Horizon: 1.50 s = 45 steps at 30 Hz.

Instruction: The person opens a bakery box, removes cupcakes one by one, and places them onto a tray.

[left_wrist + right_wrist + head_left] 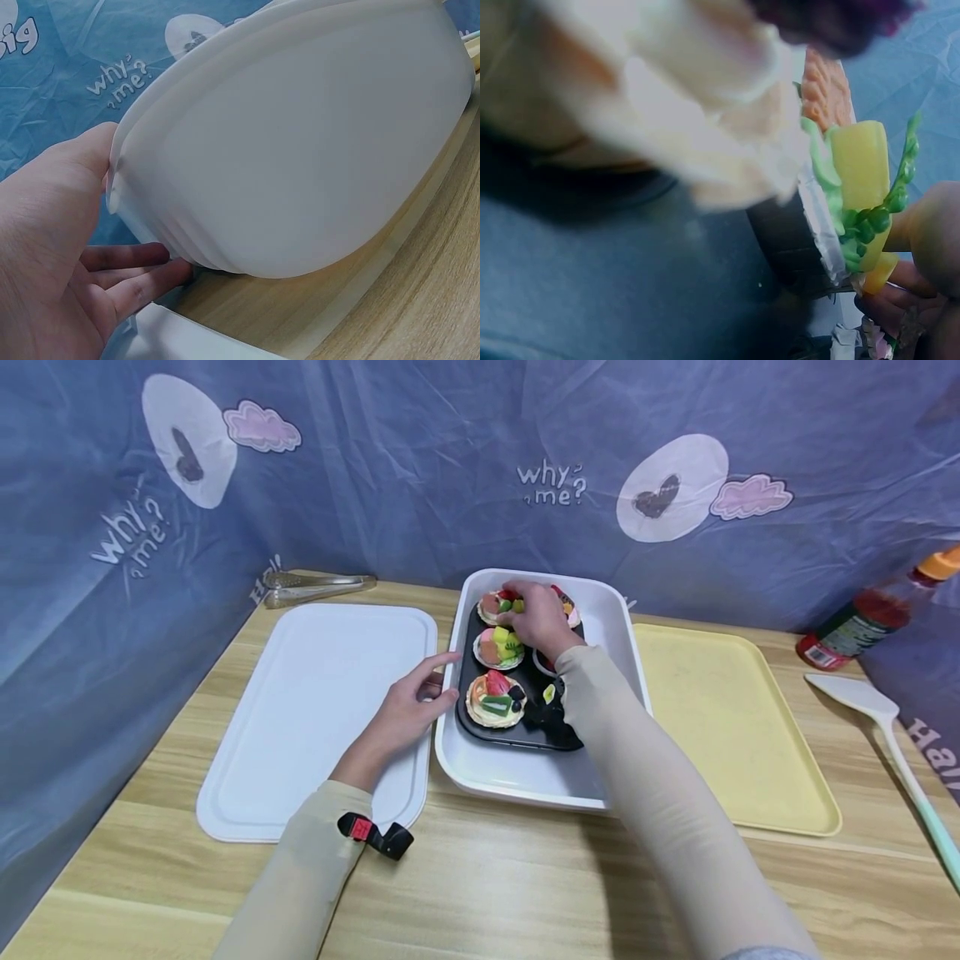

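A white basin (495, 781) holds a black tray (465, 718) of fruit tarts. On its left side are a front tart (495, 700), a middle tart (498, 648) and a back tart (489, 607). The right hand (540, 617) reaches down and grips the back tart, partly covering it. In the right wrist view, its fingers (915, 289) are beside a tart with a yellow piece (859, 165) and green beads. The left hand (408, 706) holds the basin's left rim; the left wrist view shows the hand (64, 232) with fingers against the outer wall (300, 150).
White tray (315, 693) at left, metal tongs (318, 587) behind it. Yellow tray (727, 718) at right; farther right, a red sauce bottle (862, 622) and a white spatula (862, 695) with a green handle. A patterned blue cloth (450, 485) hangs behind.
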{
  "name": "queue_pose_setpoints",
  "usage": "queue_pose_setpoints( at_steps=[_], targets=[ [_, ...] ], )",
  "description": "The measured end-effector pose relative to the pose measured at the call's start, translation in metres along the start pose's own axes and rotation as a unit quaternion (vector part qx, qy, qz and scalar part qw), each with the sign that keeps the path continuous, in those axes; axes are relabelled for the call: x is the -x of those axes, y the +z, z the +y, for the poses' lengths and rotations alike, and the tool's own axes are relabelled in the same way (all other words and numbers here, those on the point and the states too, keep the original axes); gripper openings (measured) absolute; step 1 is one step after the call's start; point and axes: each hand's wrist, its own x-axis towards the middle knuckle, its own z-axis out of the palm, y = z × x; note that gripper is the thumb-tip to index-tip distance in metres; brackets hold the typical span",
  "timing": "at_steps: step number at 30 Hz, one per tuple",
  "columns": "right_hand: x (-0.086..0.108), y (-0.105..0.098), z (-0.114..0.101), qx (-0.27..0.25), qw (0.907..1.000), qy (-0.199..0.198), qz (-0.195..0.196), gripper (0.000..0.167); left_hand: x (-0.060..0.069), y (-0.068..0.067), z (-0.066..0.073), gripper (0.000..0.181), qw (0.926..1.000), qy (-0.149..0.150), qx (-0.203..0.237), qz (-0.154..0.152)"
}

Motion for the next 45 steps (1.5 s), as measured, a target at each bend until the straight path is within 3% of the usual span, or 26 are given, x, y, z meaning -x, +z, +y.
queue_pose_setpoints(
  at_steps=[10, 23, 45],
  targets=[
    [0.0004, 0.0013, 0.0011, -0.003, 1.0000, -0.004, -0.002, 0.052, 0.0002, 0.0002, -0.0008, 0.053, 1.0000, -0.005, -0.007, -0.001],
    [0.0011, 0.0026, 0.0019, 0.004, 0.9990, -0.040, 0.017, 0.047, -0.0004, 0.0003, -0.0017, 0.053, 1.0000, -0.004, -0.004, 0.000],
    [0.0023, 0.0029, -0.0006, 0.008, 0.9993, -0.027, 0.026, 0.053, -0.0004, 0.0010, -0.0012, 0.052, 0.9999, -0.007, -0.008, 0.001]
  ],
)
